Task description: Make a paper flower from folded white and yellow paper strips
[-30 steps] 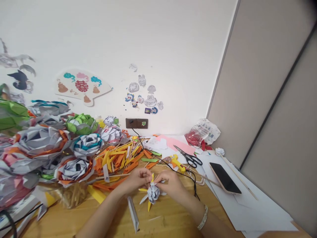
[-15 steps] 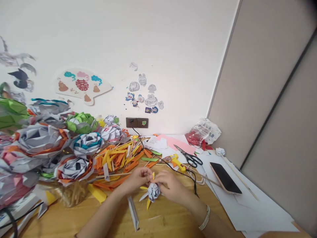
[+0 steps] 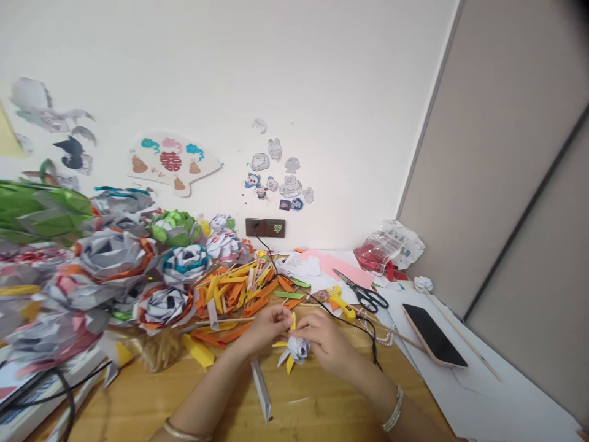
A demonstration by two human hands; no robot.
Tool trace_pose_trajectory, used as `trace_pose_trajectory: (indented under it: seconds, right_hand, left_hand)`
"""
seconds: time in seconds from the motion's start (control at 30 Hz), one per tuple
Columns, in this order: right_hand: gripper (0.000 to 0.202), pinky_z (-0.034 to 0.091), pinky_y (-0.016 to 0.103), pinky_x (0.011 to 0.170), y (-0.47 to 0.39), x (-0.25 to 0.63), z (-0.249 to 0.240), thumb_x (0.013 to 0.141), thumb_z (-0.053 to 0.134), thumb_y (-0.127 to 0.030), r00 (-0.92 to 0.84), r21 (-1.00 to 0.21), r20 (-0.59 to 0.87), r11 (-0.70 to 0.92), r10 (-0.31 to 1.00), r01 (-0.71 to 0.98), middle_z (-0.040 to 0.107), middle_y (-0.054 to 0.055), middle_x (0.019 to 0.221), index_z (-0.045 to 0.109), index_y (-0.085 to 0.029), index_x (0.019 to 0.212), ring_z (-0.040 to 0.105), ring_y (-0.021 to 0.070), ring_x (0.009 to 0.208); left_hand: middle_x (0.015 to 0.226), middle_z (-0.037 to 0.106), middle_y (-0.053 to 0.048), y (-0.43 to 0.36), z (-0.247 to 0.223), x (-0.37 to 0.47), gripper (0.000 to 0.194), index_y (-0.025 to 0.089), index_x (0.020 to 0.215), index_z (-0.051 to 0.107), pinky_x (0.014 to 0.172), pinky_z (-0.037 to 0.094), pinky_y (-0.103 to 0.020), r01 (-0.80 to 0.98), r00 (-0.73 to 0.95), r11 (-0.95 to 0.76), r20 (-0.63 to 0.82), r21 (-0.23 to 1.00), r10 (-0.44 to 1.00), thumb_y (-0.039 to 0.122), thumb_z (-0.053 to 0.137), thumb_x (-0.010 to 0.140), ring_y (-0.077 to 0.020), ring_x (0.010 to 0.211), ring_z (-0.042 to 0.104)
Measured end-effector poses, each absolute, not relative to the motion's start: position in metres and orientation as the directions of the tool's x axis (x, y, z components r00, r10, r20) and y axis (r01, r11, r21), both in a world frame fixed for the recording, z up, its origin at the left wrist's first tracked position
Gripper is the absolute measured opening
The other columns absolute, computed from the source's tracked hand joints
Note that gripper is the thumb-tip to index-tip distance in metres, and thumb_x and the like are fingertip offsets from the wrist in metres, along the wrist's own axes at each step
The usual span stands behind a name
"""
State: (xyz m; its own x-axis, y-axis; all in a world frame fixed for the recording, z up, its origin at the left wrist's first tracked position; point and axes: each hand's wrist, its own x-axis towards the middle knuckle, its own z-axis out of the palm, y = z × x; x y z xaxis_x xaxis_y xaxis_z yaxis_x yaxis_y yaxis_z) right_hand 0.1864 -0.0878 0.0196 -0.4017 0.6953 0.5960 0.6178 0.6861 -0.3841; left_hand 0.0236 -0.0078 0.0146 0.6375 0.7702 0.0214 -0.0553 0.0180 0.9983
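Observation:
A small paper flower [image 3: 300, 348] sits between my hands, with a white folded centre and several pointed yellow petals around it. My left hand [image 3: 269, 328] is closed in a pinch at an upright yellow petal [image 3: 293, 321] on the flower's far side. From the other side, my right hand [image 3: 324, 341] has its fingertips pressed on the flower at the base of that petal. A folded white paper strip [image 3: 261, 391] lies on the wooden table [image 3: 322, 411] just in front of my left hand.
Orange and yellow folded strips [image 3: 234, 288] are heaped behind my left hand. Large paper flowers [image 3: 115, 255] crowd the left side. Beyond my right hand lie a yellow glue gun [image 3: 341, 303] with a black cord, scissors [image 3: 368, 298] and a phone [image 3: 435, 334] on white paper.
The view has swung left, so everything appears shifted to the right. Both hands stay at the flower, with fingers still around the upright yellow petal.

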Motion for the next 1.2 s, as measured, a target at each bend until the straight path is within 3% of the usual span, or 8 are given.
trace_pose_trajectory:
  seconds: [0.13, 0.23, 0.3, 0.37, 0.47, 0.8, 0.93, 1.2]
  right_hand:
    - [0.032, 0.040, 0.036, 0.077, -0.093, 0.187, 0.030, 0.086, 0.038, -0.018, -0.363, -0.378, 0.714, 0.766, 0.599, 0.520, 0.062, 0.004, 0.086, 0.068, -0.028, 0.084, 0.053, 0.0194, 0.085]
    - [0.027, 0.041, 0.037, 0.080, -0.092, 0.189, 0.030, 0.086, 0.039, -0.025, -0.125, -0.533, 0.756, 0.715, 0.643, 0.452, 0.061, 0.004, 0.082, 0.065, -0.025, 0.076, 0.055, 0.0197, 0.084]
    - [0.016, 0.043, 0.037, 0.082, -0.086, 0.191, 0.023, 0.082, 0.049, -0.032, 0.086, -0.713, 0.661, 0.587, 0.746, 0.383, 0.060, 0.006, 0.089, 0.061, -0.022, 0.087, 0.056, 0.0213, 0.088]
    - [0.027, 0.047, 0.035, 0.074, -0.077, 0.194, 0.014, 0.076, 0.056, -0.040, 0.200, -0.865, 0.487, 0.436, 0.850, 0.249, 0.061, 0.008, 0.091, 0.057, -0.020, 0.094, 0.058, 0.0221, 0.085]
    - [0.034, 0.049, 0.035, 0.070, -0.069, 0.198, 0.006, 0.070, 0.060, -0.048, 0.120, -0.941, 0.327, 0.310, 0.938, 0.135, 0.063, 0.007, 0.079, 0.058, -0.017, 0.083, 0.061, 0.0219, 0.076]
    - [0.032, 0.048, 0.032, 0.071, -0.065, 0.195, 0.005, 0.061, 0.070, -0.043, 0.088, -0.945, 0.320, 0.310, 0.943, 0.105, 0.063, 0.002, 0.073, 0.055, -0.017, 0.072, 0.061, 0.0179, 0.071]
    - [0.022, 0.048, 0.030, 0.067, -0.065, 0.193, 0.004, 0.065, 0.066, -0.034, 0.105, -0.929, 0.361, 0.349, 0.926, 0.120, 0.059, 0.001, 0.071, 0.052, -0.019, 0.073, 0.059, 0.0165, 0.070]
    - [0.008, 0.042, 0.029, 0.072, -0.080, 0.188, 0.021, 0.071, 0.059, -0.015, 0.085, -0.689, 0.641, 0.523, 0.763, 0.503, 0.057, 0.001, 0.078, 0.055, -0.020, 0.076, 0.054, 0.0165, 0.078]
  left_hand:
    - [0.057, 0.051, 0.006, -0.009, 0.020, 0.018, 0.041, 0.014, 0.070, 0.052, 0.053, 0.040, -0.019, -0.148, 0.645, 0.094, 0.024, 0.985, 0.764, 0.046, 0.074, 0.056, -0.0066, 0.051, 0.049]
    - [0.060, 0.053, 0.004, -0.010, 0.025, 0.012, 0.039, 0.014, 0.070, 0.053, 0.058, 0.042, -0.020, -0.182, 0.665, 0.101, 0.047, 0.978, 0.745, 0.044, 0.074, 0.058, -0.0070, 0.055, 0.052]
    - [0.062, 0.056, 0.003, -0.012, 0.027, 0.011, 0.038, 0.014, 0.072, 0.053, 0.063, 0.044, -0.022, -0.175, 0.705, 0.129, 0.033, 0.976, 0.708, 0.042, 0.075, 0.058, -0.0080, 0.058, 0.054]
    - [0.065, 0.058, 0.002, -0.014, 0.027, 0.012, 0.038, 0.014, 0.074, 0.054, 0.069, 0.046, -0.026, -0.173, 0.734, 0.141, 0.032, 0.975, 0.679, 0.042, 0.074, 0.059, -0.0096, 0.062, 0.057]
    - [0.069, 0.059, 0.001, -0.014, 0.028, 0.015, 0.036, 0.014, 0.073, 0.053, 0.072, 0.046, -0.026, -0.213, 0.714, 0.102, 0.084, 0.972, 0.695, 0.041, 0.073, 0.061, -0.0099, 0.066, 0.057]
    - [0.083, 0.062, -0.004, -0.009, 0.023, 0.018, 0.037, 0.015, 0.082, 0.054, 0.067, 0.045, -0.025, -0.197, 0.724, 0.013, 0.136, 0.980, 0.677, 0.042, 0.071, 0.064, -0.0132, 0.071, 0.058]
    - [0.076, 0.060, -0.003, -0.012, 0.028, 0.022, 0.034, 0.014, 0.082, 0.056, 0.062, 0.043, -0.023, -0.127, 0.667, -0.211, 0.241, 0.969, 0.705, 0.040, 0.069, 0.065, -0.0122, 0.066, 0.055]
    - [0.076, 0.063, -0.003, -0.033, 0.047, 0.029, 0.012, 0.017, 0.073, 0.060, 0.072, 0.043, -0.027, 0.168, 0.551, -0.623, 0.451, 0.764, 0.702, 0.028, 0.062, 0.069, -0.0175, 0.075, 0.057]
